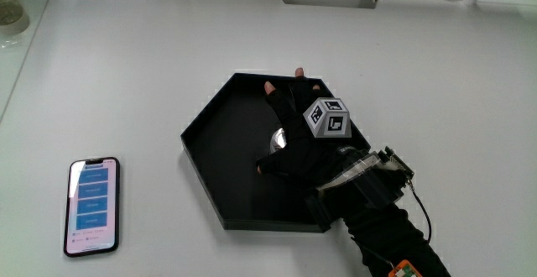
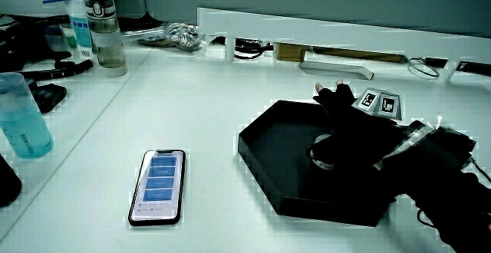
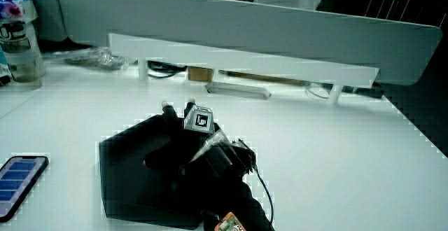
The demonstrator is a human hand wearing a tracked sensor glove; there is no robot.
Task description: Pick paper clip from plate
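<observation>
A black six-sided plate [image 1: 222, 155] lies in the middle of the white table, and it shows in both side views [image 2: 276, 153] [image 3: 122, 168]. The gloved hand [image 1: 289, 130] reaches in over the plate from the edge nearest the person, low above its floor, fingers stretched out and spread. The patterned cube [image 1: 327, 117] sits on its back. A small shiny thing, probably the paper clip [image 1: 277, 138], lies on the plate floor just under the hand between thumb and fingers; a side view shows it as a pale spot [image 2: 322, 144]. Nothing is gripped.
A phone [image 1: 92, 206] with a lit blue screen lies flat on the table beside the plate. In a side view a clear bottle [image 2: 106, 34] and a blue cup [image 2: 23, 126] stand near the table's edge. A white rail [image 2: 330, 34] runs along the low partition.
</observation>
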